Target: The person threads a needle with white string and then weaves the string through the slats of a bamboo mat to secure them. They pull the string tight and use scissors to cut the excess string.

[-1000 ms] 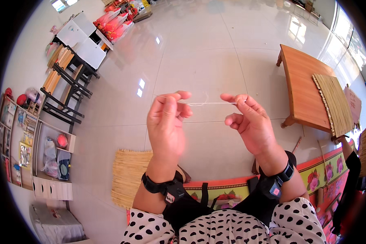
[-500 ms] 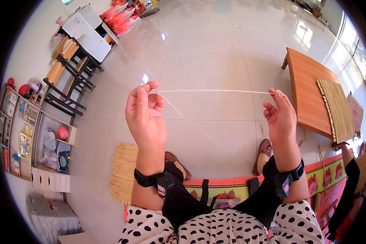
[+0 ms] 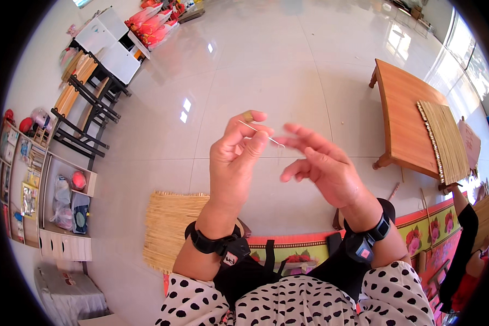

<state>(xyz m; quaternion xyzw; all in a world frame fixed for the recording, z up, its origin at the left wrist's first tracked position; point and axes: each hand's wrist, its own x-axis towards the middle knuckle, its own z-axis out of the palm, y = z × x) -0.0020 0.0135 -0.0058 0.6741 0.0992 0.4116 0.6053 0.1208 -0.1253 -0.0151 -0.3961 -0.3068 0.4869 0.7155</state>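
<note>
My left hand (image 3: 232, 165) is pinched on a thin, straight, needle-like piece (image 3: 273, 139) that lies slantwise across its fingertips, with a short loose bit of white thread (image 3: 281, 146) at its right end. A yellowish band (image 3: 248, 116) circles one finger of that hand. My right hand (image 3: 327, 171) is just right of the piece, fingers apart and blurred by motion; it appears to hold nothing. Whether its forefinger touches the thread I cannot tell. A black strapped device is on each wrist.
Straw mat (image 3: 168, 228) lies at lower left, flowered bench cover (image 3: 413, 239) behind my legs. Low wooden table (image 3: 402, 136) with another straw mat (image 3: 440, 144) stands right; a co-worker's arm (image 3: 462, 204) reaches beside it. Shelves (image 3: 65, 239), black-framed chairs (image 3: 87, 108) and white cabinet (image 3: 106, 60) line the left wall.
Both hands spread apart with the thread taut half a second ago, then came together at the middle. My right hand has let the taut thread go, its fingers now spread.
</note>
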